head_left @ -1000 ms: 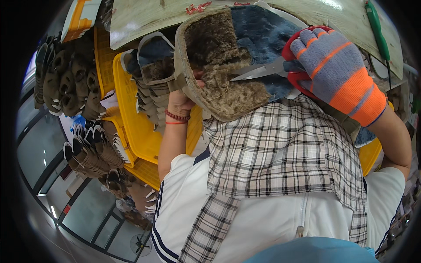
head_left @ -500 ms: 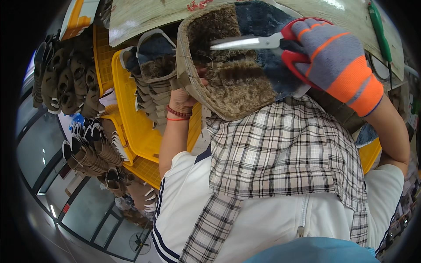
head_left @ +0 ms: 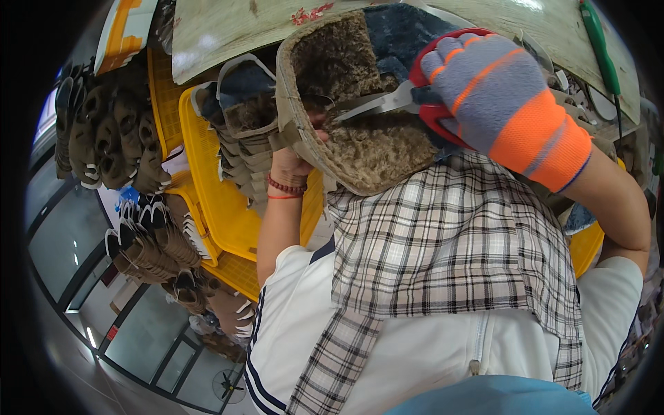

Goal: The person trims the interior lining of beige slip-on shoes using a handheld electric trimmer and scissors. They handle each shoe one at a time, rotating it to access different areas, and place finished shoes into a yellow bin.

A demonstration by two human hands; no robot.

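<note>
A fleece-lined shoe upper (head_left: 377,155), brown fur at one end and dark blue lining at the other, lies opened toward me against the table edge. My bare left hand (head_left: 290,162), with a beaded bracelet at the wrist, grips its left rim; some fingertips show inside the upper, the rest are hidden. My right hand (head_left: 487,97), in a grey and orange knit glove, is closed round the red handles of the scissors (head_left: 384,104). The blades reach over the fur, their tips close to the left fingertips and a thin loose thread (head_left: 319,97).
The pale table (head_left: 228,28) runs along the top, with a green-handled tool (head_left: 600,52) at right. Left of me, a yellow crate (head_left: 207,187) stands beside stacked shoe uppers (head_left: 242,149). More brown uppers (head_left: 111,138) hang farther left. A checked apron (head_left: 443,249) covers my lap.
My right hand has moved left and slightly down with the scissors. The blade tips now point lower, nearer the left fingertips. My left hand keeps its hold on the upper.
</note>
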